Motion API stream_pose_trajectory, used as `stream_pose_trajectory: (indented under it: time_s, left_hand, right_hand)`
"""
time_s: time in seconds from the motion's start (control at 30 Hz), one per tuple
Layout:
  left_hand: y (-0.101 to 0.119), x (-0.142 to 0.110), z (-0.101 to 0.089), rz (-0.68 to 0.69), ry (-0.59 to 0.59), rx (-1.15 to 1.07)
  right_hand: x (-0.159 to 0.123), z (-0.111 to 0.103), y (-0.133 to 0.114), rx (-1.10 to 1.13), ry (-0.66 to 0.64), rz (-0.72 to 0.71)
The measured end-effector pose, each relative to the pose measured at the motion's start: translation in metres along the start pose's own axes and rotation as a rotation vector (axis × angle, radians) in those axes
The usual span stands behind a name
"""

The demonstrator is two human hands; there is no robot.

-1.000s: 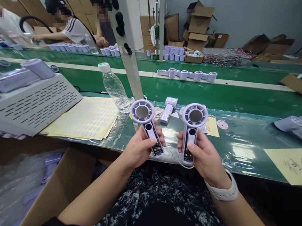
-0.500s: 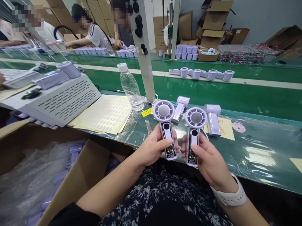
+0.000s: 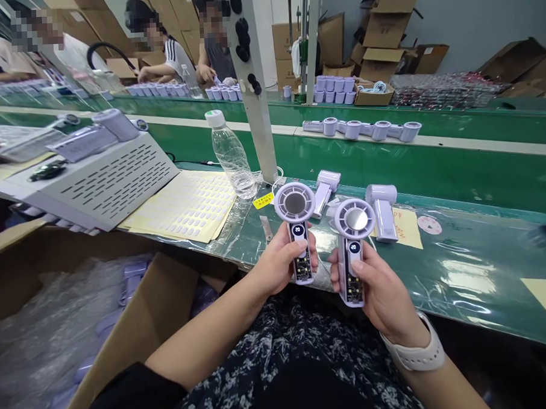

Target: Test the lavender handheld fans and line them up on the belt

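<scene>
My left hand [image 3: 282,258] is closed around the handle of a lilac handheld fan [image 3: 294,202], thumb pressed on its front. My right hand [image 3: 371,278] grips a second lilac handheld fan [image 3: 355,219] the same way, slightly lower and to the right. Both fans stand upright, heads up, and their small round displays show "20". Below the displays, bare circuit boards show in the open handle fronts. Just beyond them on the bench lie two more lilac fans, one [image 3: 323,193] behind my hands and another [image 3: 384,214] to the right.
A clear water bottle [image 3: 231,155] stands by a metal post [image 3: 258,127]. Left are yellow sticker sheets [image 3: 182,205] and a slotted grey metal box [image 3: 118,175]. A cardboard box [image 3: 120,332] of wrapped lilac parts sits low left. Fans line the conveyor [image 3: 460,148]; co-workers sit across it.
Both displays, dark before, now show "20". The two fans came closer together, then parted slightly. My view shifted left, bringing the fan on the right into plain sight.
</scene>
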State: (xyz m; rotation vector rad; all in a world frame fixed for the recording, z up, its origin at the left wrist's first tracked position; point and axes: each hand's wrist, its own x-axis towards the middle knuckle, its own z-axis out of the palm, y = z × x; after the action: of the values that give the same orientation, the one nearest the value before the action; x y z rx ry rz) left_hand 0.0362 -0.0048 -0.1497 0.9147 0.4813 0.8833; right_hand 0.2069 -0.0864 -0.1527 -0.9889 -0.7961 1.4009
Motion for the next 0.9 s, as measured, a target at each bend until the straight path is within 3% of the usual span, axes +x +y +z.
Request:
stream_pose_trajectory:
  time_s: [0.07,0.23,0.7,0.9]
  left_hand:
    - [-0.0017,-0.0001,-0.0004,-0.004,0.013,-0.009]
    - [-0.0019,-0.0050,-0.0008,-0.029,-0.094,0.034]
    - [0.0001,-0.0022,0.0047,-0.070,-0.017,0.031]
    - [0.0013,-0.0014,0.0013,-0.067,-0.051,0.028]
  right_hand:
    - [-0.0007,-0.0001,0.0004,-0.008,0.019,0.010]
    - [-0.0013,0.0013,0.0000,-0.002,0.003,0.008]
    - [0.0010,-0.0021,0.0042,-0.026,0.048,0.039]
    - [0.0023,0.0015,0.0030,0.012,0.057,0.009]
